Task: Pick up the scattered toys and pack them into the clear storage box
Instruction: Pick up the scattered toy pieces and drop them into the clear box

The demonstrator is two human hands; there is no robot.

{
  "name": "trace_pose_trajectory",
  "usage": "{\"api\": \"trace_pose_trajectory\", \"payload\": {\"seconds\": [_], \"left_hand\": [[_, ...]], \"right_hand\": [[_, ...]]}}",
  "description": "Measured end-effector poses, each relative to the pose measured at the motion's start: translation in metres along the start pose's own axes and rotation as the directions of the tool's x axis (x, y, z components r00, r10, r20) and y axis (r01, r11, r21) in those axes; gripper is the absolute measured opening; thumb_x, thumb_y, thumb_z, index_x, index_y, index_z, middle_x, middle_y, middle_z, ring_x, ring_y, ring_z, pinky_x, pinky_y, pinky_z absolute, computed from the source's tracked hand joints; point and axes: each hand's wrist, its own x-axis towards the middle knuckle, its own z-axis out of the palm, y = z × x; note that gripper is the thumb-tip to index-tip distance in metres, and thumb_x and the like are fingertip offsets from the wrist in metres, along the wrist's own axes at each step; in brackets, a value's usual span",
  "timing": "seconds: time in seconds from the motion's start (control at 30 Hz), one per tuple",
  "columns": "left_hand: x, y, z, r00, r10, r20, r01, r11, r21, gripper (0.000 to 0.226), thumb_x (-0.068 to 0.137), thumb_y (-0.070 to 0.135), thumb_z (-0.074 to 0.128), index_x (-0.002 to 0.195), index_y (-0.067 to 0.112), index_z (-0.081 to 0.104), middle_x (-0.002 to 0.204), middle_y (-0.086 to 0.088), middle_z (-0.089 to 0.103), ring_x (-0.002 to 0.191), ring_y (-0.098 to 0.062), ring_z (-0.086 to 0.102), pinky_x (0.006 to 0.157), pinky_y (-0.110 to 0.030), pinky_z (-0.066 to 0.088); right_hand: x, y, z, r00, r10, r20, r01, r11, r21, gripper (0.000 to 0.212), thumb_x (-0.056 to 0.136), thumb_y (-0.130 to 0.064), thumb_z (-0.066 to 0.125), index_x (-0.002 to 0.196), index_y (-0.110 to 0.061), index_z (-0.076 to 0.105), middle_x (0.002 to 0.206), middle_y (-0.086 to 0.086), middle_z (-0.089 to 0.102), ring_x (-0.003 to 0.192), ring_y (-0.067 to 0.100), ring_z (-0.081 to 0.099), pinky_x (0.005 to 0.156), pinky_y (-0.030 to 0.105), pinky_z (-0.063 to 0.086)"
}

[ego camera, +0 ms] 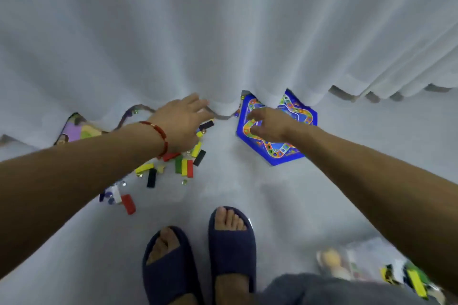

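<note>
Hands out, both reaching toward 12 o'clock, and we are right in the gathering step. The left hand [182, 122] hangs over the top of the blocks [184, 164], fingers straight and spread, holding nothing that we can see. The right hand [266, 124] sits over the board [301, 116], fingers curled down toward a small yellow piece; whether it pinches that piece or only touches it, we cannot tell. The 2 hands are apart, the left at 11 o'clock of our slippers [198, 255], the right at 1 o'clock.

Blocks lie loose across the floor [247, 188] from 10 to 11 o'clock, red, yellow, green and black, with marbles [184, 182] among them. The board lies flat, its far edge tucked under the curtain [223, 32]. A second printed sheet [74, 131] peeks out from the curtain hem at 10 o'clock.

The box [371, 250] we judge to be the blurred clear shape at 4 o'clock, with coloured pieces showing in it, but it is too smeared to be sure.

Plenty left on the floor, so we call this early to middle. Next, we reckon, the left hand needs to drop and close on a few blocks, then swing back to 4 o'clock. Marbles may roll if nudged.
</note>
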Motion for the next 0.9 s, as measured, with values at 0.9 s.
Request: {"api": "trace_pose_trajectory", "payload": {"seconds": [0.9], "left_hand": [[0.116,-0.075,0.168,0.93,-0.118,-0.347,0.046,0.977,-0.209,0.051,0.075,0.015,0.028,0.108,-0.008,0.06,0.114,-0.028,0.058,0.104,-0.044,0.054,0.087,-0.051,0.047]], "right_hand": [[0.201,0.026,0.112,0.916,-0.385,-0.112,0.243,0.756,-0.608,0.058,0.075,0.007,0.068,0.129,-0.001,0.051,0.117,0.019,0.056,0.102,0.037,0.054,0.085,0.045,0.045]]}}
